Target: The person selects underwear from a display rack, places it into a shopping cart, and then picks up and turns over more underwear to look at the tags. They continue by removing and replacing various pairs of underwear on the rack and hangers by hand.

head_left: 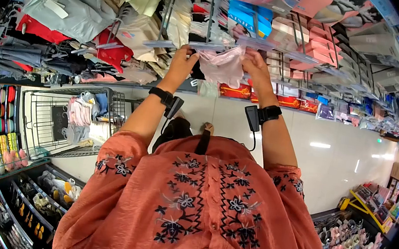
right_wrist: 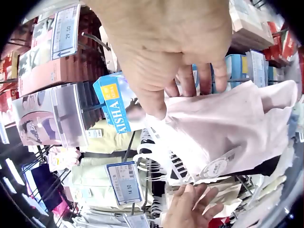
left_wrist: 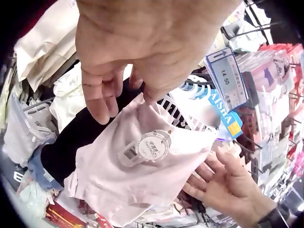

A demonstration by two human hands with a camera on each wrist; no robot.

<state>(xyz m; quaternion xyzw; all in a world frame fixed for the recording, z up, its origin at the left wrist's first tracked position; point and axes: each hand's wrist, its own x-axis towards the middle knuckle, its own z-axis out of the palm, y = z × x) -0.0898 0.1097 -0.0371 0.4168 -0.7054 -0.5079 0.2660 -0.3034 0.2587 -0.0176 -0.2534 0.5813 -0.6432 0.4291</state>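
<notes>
Pale pink briefs with a round paper tag hang spread between my hands, in front of the rack. My left hand pinches the upper corner on the left, its thumb right at the fabric in the left wrist view. The right hand grips the opposite edge; in the right wrist view its thumb lies on the front and the fingers pass behind the cloth. White hangers show along the waistband. A black garment hangs just behind the briefs.
A blue AISHA package hangs above on the rack, with pink boxes to its right. Grey and red clothes hang at left. A wire shopping cart holding garments stands at left behind me. Shoes fill a low display at right.
</notes>
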